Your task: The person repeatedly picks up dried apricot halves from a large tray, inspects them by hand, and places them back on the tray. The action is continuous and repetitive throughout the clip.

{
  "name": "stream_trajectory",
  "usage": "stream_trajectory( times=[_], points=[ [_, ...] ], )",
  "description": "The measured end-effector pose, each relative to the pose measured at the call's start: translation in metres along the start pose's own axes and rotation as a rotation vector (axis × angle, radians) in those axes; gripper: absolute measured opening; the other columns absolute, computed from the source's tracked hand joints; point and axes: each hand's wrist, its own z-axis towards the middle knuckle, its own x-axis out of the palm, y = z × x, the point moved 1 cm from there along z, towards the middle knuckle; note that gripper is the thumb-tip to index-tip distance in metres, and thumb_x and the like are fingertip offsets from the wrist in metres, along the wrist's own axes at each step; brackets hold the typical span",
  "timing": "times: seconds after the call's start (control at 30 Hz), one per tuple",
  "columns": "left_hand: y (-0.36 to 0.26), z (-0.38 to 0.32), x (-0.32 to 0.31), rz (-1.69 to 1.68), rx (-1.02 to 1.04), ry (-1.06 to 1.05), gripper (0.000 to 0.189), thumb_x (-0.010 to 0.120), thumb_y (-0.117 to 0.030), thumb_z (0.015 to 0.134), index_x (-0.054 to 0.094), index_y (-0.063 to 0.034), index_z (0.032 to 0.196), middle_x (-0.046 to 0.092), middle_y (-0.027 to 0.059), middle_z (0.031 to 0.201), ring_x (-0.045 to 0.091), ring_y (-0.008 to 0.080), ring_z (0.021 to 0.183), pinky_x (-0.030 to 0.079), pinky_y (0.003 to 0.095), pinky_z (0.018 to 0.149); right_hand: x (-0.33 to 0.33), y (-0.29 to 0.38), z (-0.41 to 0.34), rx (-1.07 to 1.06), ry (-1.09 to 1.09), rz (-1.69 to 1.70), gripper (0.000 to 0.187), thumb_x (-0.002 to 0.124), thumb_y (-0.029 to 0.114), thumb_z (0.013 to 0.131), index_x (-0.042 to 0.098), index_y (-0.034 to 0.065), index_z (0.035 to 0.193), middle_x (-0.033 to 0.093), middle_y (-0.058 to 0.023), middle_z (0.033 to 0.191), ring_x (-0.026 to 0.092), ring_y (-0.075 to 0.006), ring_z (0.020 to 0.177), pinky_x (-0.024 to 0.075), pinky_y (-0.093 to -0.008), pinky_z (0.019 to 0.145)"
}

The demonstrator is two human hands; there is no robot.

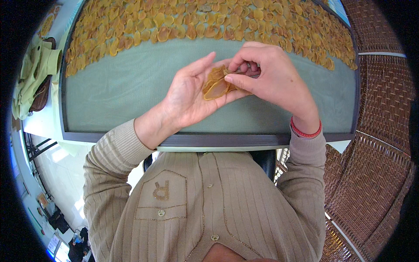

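Observation:
My left hand (pixel 193 86) lies palm up over the mesh, cupping a small pile of amber-brown dried slices (pixel 216 89). Over that pile, my right hand (pixel 266 73) pinches one slice between thumb and index finger. Its other fingers curl behind and partly hide the left fingertips. Beneath both hands stretches a pale green mesh screen (pixel 131 95) in a dark frame (pixel 222 140). Many similar dried slices (pixel 163 32) lie in close rows across the far part of the mesh. What exactly the slices are I cannot tell.
A woven brown wicker screen (pixel 386 98) stands along the right side. On the left, a light green garment (pixel 32 78) lies beside a brown object (pixel 42 96) at the table's edge. Farther off at lower left, a person (pixel 78 249) is near a bright screen.

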Motion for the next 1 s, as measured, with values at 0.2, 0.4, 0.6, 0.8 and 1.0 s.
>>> stream_trajectory(
  times=[0.2, 0.4, 0.6, 0.8, 1.0],
  points=[
    [-0.001, -0.002, -0.003, -0.012, -0.008, -0.041, 0.057, 0.036, -0.038, 0.108, 0.041, 0.0074, 0.141, 0.050, 0.0231, 0.142, 0.049, 0.0356, 0.134, 0.035, 0.0520, 0.119, 0.004, 0.001, 0.000, 0.028, -0.018, 0.011, 0.011, 0.076, 0.007, 0.081, 0.067, 0.0008, 0.085, 0.060, -0.0003, 0.079, 0.056, -0.0059, 0.068, 0.0462, -0.0241, 0.059],
    [-0.001, 0.000, 0.006, 0.131, 0.008, -0.066, 0.060, 0.032, -0.039, 0.108, 0.040, 0.0097, 0.142, 0.047, 0.0254, 0.145, 0.047, 0.0381, 0.136, 0.035, 0.0487, 0.119, -0.013, 0.000, 0.002, 0.208, 0.009, 0.305, 0.007, 0.073, 0.007, 0.086, 0.068, 0.0023, 0.087, 0.065, 0.0019, 0.084, 0.058, -0.0039, 0.074, 0.0480, -0.0218, 0.064],
    [0.001, 0.002, 0.020, 0.180, 0.071, -0.110, 0.064, 0.030, -0.040, 0.108, 0.032, 0.0093, 0.149, 0.041, 0.0268, 0.150, 0.041, 0.0395, 0.141, 0.033, 0.0477, 0.120, -0.018, -0.014, 0.000, 0.270, -0.071, 0.553, 0.011, 0.071, 0.012, 0.092, 0.070, 0.0009, 0.094, 0.068, 0.0011, 0.090, 0.062, -0.0045, 0.078, 0.0488, -0.0194, 0.068],
    [-0.002, 0.002, 0.019, 0.206, 0.092, -0.097, 0.065, 0.030, -0.040, 0.108, 0.031, 0.0096, 0.149, 0.040, 0.0266, 0.152, 0.039, 0.0379, 0.142, 0.032, 0.0465, 0.121, -0.021, -0.017, 0.002, 0.215, -0.065, 0.209, 0.012, 0.069, 0.012, 0.094, 0.071, 0.0002, 0.097, 0.069, -0.0004, 0.089, 0.062, -0.0058, 0.081, 0.0495, -0.0213, 0.072],
    [-0.003, 0.002, 0.020, 0.232, 0.105, -0.111, 0.064, 0.030, -0.040, 0.107, 0.033, 0.0092, 0.149, 0.041, 0.0265, 0.151, 0.039, 0.0372, 0.142, 0.030, 0.0453, 0.121, -0.022, -0.025, 0.002, 0.088, -0.065, 0.134, 0.012, 0.066, 0.008, 0.094, 0.071, -0.0010, 0.099, 0.069, -0.0038, 0.091, 0.064, -0.0087, 0.084, 0.0517, -0.0245, 0.074]
  ],
)
